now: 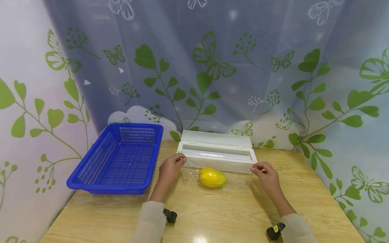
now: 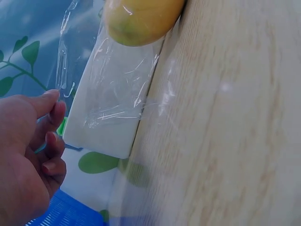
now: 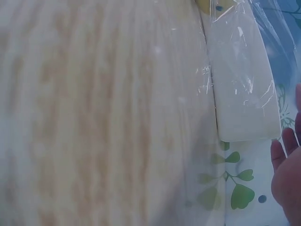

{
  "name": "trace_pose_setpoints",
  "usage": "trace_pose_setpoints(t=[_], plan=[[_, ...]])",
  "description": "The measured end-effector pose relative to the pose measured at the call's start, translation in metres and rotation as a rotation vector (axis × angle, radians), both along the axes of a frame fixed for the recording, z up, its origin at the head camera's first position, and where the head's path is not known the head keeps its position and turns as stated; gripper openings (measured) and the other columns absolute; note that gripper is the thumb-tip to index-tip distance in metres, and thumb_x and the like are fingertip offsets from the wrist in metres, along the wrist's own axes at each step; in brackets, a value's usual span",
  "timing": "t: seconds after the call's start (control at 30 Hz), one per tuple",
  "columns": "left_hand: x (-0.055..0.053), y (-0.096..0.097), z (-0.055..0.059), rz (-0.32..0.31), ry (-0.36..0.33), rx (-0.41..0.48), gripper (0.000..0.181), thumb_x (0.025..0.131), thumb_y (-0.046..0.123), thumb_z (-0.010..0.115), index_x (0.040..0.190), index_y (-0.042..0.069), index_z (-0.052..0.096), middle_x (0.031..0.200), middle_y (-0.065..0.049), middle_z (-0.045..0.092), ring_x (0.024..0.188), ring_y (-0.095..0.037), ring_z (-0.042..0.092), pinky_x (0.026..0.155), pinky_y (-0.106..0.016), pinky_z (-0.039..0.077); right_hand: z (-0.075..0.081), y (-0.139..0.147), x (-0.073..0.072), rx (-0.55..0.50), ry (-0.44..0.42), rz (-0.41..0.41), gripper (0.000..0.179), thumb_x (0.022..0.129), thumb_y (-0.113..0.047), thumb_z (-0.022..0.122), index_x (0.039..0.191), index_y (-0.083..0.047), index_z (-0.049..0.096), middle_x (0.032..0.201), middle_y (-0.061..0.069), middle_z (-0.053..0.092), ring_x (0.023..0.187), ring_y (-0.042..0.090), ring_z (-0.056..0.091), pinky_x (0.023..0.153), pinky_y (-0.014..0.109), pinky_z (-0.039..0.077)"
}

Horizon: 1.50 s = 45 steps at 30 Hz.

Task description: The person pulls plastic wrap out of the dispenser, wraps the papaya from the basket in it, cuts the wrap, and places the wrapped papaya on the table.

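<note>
The left hand [image 1: 171,168] pinches an edge of clear film [image 2: 124,80] between thumb and forefinger, its other fingers loosely curled inward. The right hand [image 1: 267,174] has its thumb and forefinger brought together on the film at the opposite end, near the right corner of a white box [image 1: 218,164]; the right wrist view cuts off these fingertips. Thin, glossy and creased, the film stretches between both hands. A smooth, yellow, oval fruit [image 1: 212,178], greenish at one end, lies between them in front of the box, with film about it. The long rectangular box stands with its lid [image 1: 217,139] raised, a pale cylindrical roll [image 1: 216,154] inside. Wood-grained bench [image 1: 231,212] carries everything, including a blue, slotted basket [image 1: 103,189].
</note>
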<state>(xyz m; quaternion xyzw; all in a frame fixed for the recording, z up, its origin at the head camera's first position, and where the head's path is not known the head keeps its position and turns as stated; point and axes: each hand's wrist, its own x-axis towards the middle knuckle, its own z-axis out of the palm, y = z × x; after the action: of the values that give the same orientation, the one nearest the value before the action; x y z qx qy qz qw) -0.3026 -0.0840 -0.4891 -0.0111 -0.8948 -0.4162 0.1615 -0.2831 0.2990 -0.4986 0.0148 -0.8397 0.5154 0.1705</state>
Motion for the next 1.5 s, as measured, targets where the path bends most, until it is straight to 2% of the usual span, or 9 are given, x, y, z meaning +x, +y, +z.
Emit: trace_pose_setpoints(t=[0.13,0.33,0.5,0.6,0.7,0.9,1.2,1.4,1.5], plan=[[0.001,0.0,0.002,-0.007,-0.03,0.031,0.017,0.099,0.037,0.063,0.102,0.025,0.074,0.075,0.013,0.071,0.064,-0.011,0.058,0.068,-0.032,0.044,0.003,0.0,0.003,-0.023,-0.065,-0.016,0.03,0.093,-0.034,0.074,0.107,-0.008,0.071,0.095,-0.013,0.062,0.088,0.008,0.054,0.069,0.021,0.047],[0.002,-0.001,0.003,-0.036,-0.071,0.124,0.018,0.101,0.033,0.061,0.104,0.02,0.072,0.082,0.01,0.075,0.059,-0.01,0.053,0.065,-0.03,0.043,0.007,-0.002,0.004,-0.064,-0.084,-0.025,0.035,0.093,-0.037,0.074,0.11,-0.007,0.069,0.086,-0.008,0.064,0.081,0.009,0.057,0.063,0.023,0.046],[0.002,-0.001,0.001,-0.068,-0.099,0.244,0.016,0.101,0.028,0.063,0.104,0.015,0.072,0.093,0.0,0.076,0.062,-0.017,0.061,0.059,-0.028,0.049,0.008,-0.003,0.006,-0.191,-0.084,0.058,0.036,0.095,-0.034,0.071,0.111,-0.003,0.064,0.074,0.004,0.068,0.059,0.015,0.062,0.058,0.028,0.055],[0.001,0.001,0.0,-0.084,-0.101,0.324,0.015,0.099,0.023,0.065,0.102,0.011,0.072,0.096,-0.007,0.075,0.068,-0.025,0.066,0.058,-0.027,0.05,0.008,-0.004,0.007,-0.253,-0.093,0.116,0.036,0.097,-0.033,0.068,0.114,-0.002,0.059,0.075,0.001,0.073,0.055,0.017,0.066,0.058,0.031,0.059],[0.0,0.001,-0.002,-0.1,-0.095,0.389,0.014,0.098,0.018,0.066,0.101,0.006,0.072,0.095,-0.014,0.073,0.075,-0.032,0.068,0.058,-0.025,0.05,0.007,-0.006,0.007,-0.271,-0.081,0.172,0.036,0.1,-0.03,0.063,0.117,0.002,0.054,0.087,0.004,0.078,0.066,0.019,0.074,0.063,0.032,0.061],[-0.001,0.002,-0.006,-0.092,-0.122,0.472,0.016,0.097,0.015,0.068,0.103,0.002,0.074,0.085,-0.015,0.068,0.072,-0.022,0.062,0.059,-0.028,0.052,0.005,-0.008,0.008,-0.272,-0.028,0.241,0.034,0.102,-0.02,0.061,0.114,0.009,0.05,0.111,0.009,0.076,0.096,0.012,0.075,0.081,0.033,0.061],[-0.001,0.001,-0.013,-0.095,-0.112,0.572,0.013,0.09,0.01,0.074,0.088,-0.002,0.068,0.073,-0.002,0.065,0.063,-0.012,0.06,0.06,-0.024,0.052,0.005,-0.009,0.015,-0.216,-0.075,0.165,0.033,0.098,-0.019,0.068,0.107,0.01,0.056,0.103,-0.005,0.076,0.097,0.0,0.068,0.084,0.017,0.054],[0.008,0.0,-0.013,-0.173,-0.159,0.572,0.018,0.087,0.01,0.077,0.082,0.001,0.062,0.068,-0.002,0.063,0.061,-0.013,0.058,0.061,-0.029,0.053,0.001,-0.002,0.019,-0.152,-0.094,0.28,0.031,0.103,-0.02,0.06,0.105,0.011,0.054,0.132,0.02,0.065,0.116,-0.003,0.06,0.093,0.011,0.045],[0.012,-0.002,-0.013,-0.239,-0.179,0.54,0.017,0.087,0.008,0.076,0.083,0.001,0.061,0.072,-0.003,0.064,0.064,-0.014,0.059,0.063,-0.031,0.053,-0.001,0.002,0.02,-0.145,-0.12,0.322,0.03,0.104,-0.02,0.056,0.104,0.01,0.052,0.138,0.024,0.059,0.121,-0.003,0.056,0.096,0.012,0.041]])
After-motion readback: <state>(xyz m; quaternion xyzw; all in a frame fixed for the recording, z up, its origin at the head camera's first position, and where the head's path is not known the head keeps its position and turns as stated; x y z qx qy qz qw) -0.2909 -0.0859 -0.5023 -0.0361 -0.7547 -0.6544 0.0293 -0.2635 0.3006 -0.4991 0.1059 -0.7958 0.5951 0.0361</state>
